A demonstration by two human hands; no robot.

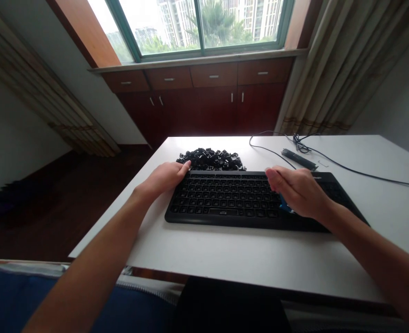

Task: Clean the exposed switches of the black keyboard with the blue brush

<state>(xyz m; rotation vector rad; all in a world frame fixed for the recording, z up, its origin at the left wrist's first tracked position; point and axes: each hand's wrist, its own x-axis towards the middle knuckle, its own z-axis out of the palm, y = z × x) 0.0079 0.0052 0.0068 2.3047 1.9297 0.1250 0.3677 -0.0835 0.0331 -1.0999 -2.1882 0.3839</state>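
A black keyboard [227, 193] with its keycaps off lies flat on the white table, its key sockets showing. At its far left corner, my left hand [167, 178] grips the edge, thumb on top and the other fingers mostly hidden. Over the right part of the keyboard, my right hand [296, 192] is closed in a fist around a small blue object [285, 205]. Only a bit of that object shows below the fist, so its kind is unclear. Just behind the keyboard sits a heap of loose black keycaps [213, 159].
A long black strip [298, 159], a thin bent metal wire [323, 163] and a black cable [357, 167] lie on the white table [225, 256] at the back right. Beyond stand a red-brown cabinet [211, 108] and a window. A blue padded thing [121, 305] is at the front left.
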